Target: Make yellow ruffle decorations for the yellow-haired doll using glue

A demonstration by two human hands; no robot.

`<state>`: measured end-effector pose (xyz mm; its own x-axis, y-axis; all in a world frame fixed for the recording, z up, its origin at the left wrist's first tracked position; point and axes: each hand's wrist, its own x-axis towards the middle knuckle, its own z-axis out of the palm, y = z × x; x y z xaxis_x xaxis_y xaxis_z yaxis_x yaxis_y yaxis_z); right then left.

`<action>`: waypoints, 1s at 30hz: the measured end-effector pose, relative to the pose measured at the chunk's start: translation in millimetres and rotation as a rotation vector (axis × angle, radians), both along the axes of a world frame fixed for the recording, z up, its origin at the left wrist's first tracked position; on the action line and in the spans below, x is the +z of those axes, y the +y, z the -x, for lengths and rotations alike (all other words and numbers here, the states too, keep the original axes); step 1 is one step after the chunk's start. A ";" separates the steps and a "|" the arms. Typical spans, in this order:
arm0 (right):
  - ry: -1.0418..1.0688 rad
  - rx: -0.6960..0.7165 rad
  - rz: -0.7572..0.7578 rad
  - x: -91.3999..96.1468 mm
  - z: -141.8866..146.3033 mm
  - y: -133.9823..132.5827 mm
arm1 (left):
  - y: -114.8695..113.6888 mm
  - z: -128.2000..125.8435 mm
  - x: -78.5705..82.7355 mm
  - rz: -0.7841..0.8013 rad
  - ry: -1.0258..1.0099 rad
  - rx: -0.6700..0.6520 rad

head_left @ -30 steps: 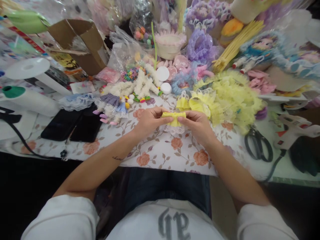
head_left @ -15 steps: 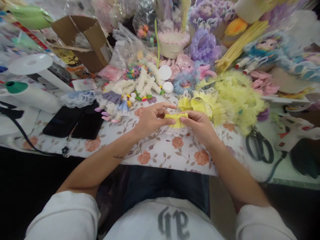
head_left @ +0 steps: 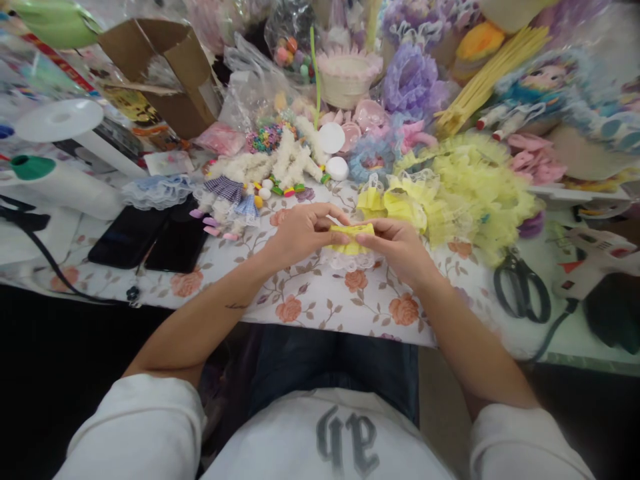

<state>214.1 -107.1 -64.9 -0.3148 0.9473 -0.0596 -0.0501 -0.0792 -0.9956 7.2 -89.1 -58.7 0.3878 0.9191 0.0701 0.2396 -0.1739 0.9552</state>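
Observation:
Between my hands is a small yellow doll skirt with a white lace hem, held just above the flowered tablecloth. My left hand pinches its left end between thumb and fingers. At the other end, my right hand grips it the same way, thumb in front and fingers behind. Right behind my hands lie more yellow ruffled pieces with lace trim, beside a heap of yellow tulle.
Black scissors and a glue gun lie on the right. Two dark phones rest on the left, near small fluffy doll bodies. A cardboard box and a cream basket stand at the back.
My left fingers have curled down onto the skirt's top edge; the raised index finger is lowered. The view has shifted slightly. Both hands keep hold of the skirt.

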 end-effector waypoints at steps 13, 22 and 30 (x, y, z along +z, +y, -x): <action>-0.112 -0.146 -0.036 -6.1 2.7 0.6 | -0.8 -3.7 -3.5 -0.034 -0.010 -0.020; -0.095 -0.236 -0.057 -7.9 1.8 2.1 | 3.5 -0.7 -6.0 0.244 -0.153 -0.101; -0.201 -0.241 -0.168 -2.8 3.5 -1.1 | 6.3 -3.3 -7.4 0.251 -0.209 -0.057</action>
